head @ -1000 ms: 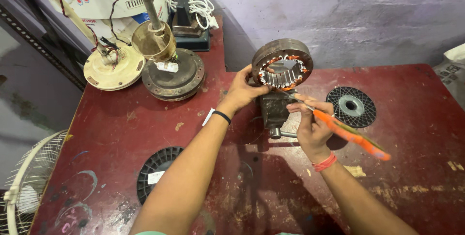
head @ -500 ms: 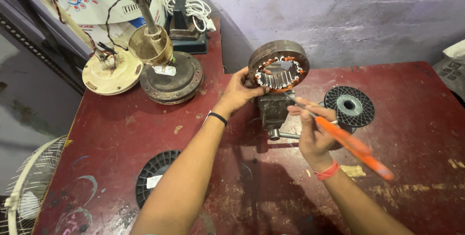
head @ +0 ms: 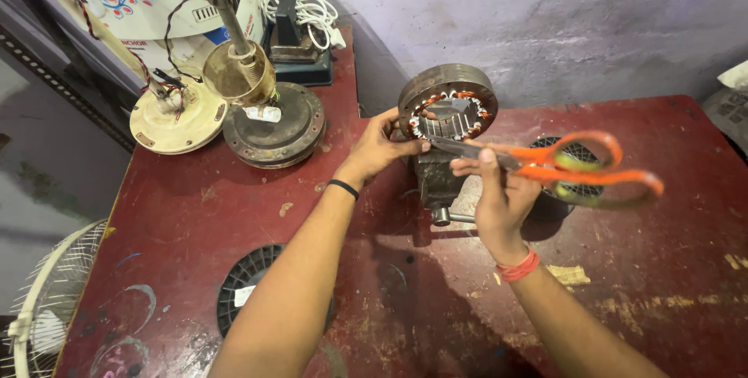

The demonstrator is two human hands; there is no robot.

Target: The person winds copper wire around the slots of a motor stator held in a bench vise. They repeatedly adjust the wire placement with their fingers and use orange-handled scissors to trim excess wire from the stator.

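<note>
Orange-handled scissors (head: 545,161) now turned flat, handles swung out toward 3 o'clock, pinched at the blades by right hand (head: 499,191). Blade tip nearer the motor ring (head: 449,103), standing upright mid-counter (head: 195,199), gripped at 9 o'clock by left hand (head: 382,144).
</note>
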